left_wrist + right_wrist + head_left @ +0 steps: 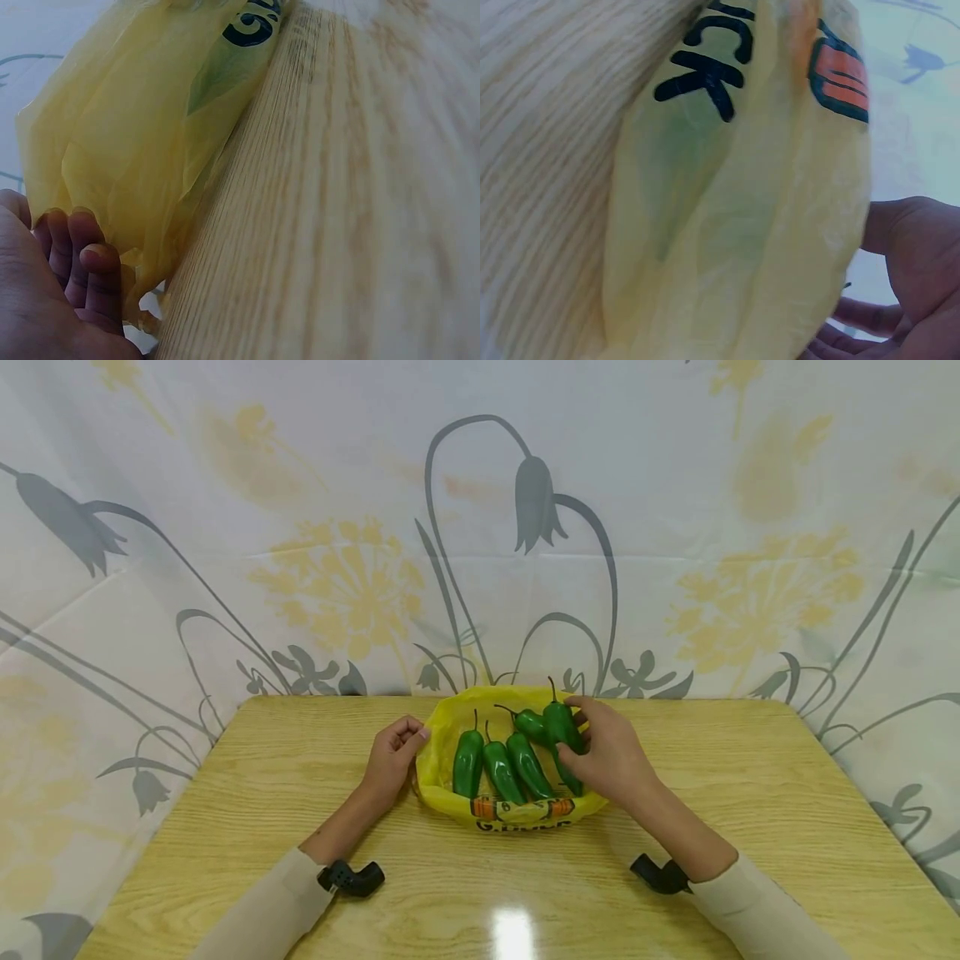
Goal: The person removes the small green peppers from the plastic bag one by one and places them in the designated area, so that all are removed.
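The fingers of our left hand [394,755] pinch the yellow plastic bag [450,802] by its rim on the worktop [300,752]; those of our right hand [611,753] pinch a green chili pepper [558,724] inside, at right. Its glossy skin could slip, or hard tugging tear the film.

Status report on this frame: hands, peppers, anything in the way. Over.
Left hand pinches yellow bag at its left rim. Right hand grips rightmost green pepper. Other peppers lie close alongside.

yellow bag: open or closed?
Open: the yellow bag has its mouth spread wide, with green peppers visible inside in the head view.
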The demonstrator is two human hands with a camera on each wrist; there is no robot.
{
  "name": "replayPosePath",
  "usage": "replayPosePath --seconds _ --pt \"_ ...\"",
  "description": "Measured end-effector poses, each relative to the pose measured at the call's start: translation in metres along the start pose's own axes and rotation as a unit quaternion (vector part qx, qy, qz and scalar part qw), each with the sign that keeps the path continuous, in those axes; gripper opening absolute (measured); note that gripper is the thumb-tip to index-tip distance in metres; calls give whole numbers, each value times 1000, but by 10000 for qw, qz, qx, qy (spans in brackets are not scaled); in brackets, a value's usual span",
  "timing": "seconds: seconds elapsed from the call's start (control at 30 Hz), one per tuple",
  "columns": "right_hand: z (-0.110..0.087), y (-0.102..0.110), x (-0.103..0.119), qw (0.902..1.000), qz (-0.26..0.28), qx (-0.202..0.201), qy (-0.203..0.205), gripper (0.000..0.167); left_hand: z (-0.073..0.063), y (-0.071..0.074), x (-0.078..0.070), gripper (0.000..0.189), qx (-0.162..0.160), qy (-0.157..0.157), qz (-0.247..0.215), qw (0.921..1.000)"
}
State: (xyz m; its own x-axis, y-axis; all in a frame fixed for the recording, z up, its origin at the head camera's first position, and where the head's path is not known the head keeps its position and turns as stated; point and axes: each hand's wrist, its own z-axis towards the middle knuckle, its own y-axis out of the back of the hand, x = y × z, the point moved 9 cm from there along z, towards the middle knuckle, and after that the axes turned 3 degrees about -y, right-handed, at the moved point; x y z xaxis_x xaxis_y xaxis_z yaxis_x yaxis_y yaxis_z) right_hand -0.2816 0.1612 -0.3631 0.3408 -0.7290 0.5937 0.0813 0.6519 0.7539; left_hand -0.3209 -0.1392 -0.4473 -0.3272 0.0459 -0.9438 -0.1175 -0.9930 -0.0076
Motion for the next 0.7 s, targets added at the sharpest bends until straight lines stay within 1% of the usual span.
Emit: replayPosePath --seconds 0.17,0.37,0.5,0.7 --pt "-1 11 4 9998 105 -195 22 64 0 0 0 20 27 -4 -32 10000" --pt "-4 27 7 9990 271 -359 -21 59 0 -2 -2 20 107 -80 -6 9999" --pt "-5 35 6 9986 393 -353 -72 59 0 -3 -2 19 111 -23 -54 9999" --pt "-6 42 -4 9982 483 -248 -243 61 -1 -2 -1 18 116 25 -61 9999"
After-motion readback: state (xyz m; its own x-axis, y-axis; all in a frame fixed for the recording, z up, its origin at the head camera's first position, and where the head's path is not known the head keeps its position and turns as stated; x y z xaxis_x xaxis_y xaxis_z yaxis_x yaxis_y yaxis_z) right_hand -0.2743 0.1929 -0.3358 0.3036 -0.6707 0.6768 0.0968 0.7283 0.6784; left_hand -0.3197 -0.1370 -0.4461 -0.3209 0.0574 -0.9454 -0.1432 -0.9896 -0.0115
